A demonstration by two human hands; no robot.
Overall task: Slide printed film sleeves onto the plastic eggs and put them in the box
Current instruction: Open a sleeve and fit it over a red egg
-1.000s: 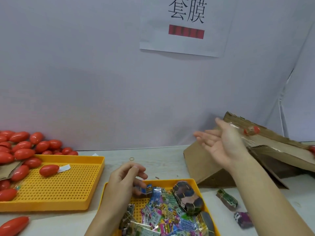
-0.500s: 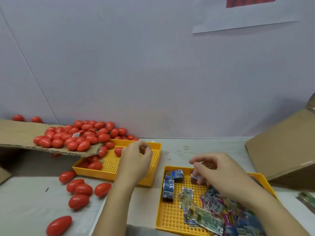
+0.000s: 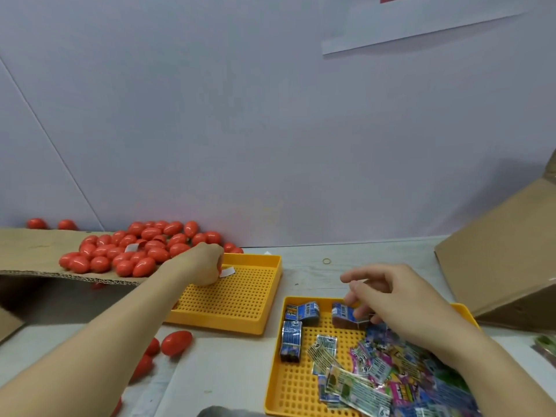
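Two yellow perforated trays sit on the desk (image 3: 346, 275): the left tray (image 3: 240, 299) is nearly bare, and the right tray (image 3: 288, 383) holds a loose heap of printed film sleeves (image 3: 376, 380). The left hand (image 3: 200, 264) reaches into the far corner of the left tray, fingers curled under at the edge of a pile of red plastic eggs (image 3: 135, 251); what its grip closes on is hidden, so I cannot tell whether it has an egg. Most eggs lie on a cardboard flap (image 3: 33, 251) with their long axes pointing every way, and a few more lie on the desk in front of the tray, the nearest egg (image 3: 176, 343) with its long axis slanting up to the right. The right hand (image 3: 391, 299) hovers over the far edge of the right tray, its grip narrow, fingertips pinching a blue sleeve (image 3: 346, 316) that lies flat, long axis roughly left to right. A cardboard box (image 3: 496, 251) stands tilted at the right edge, well apart from both hands.
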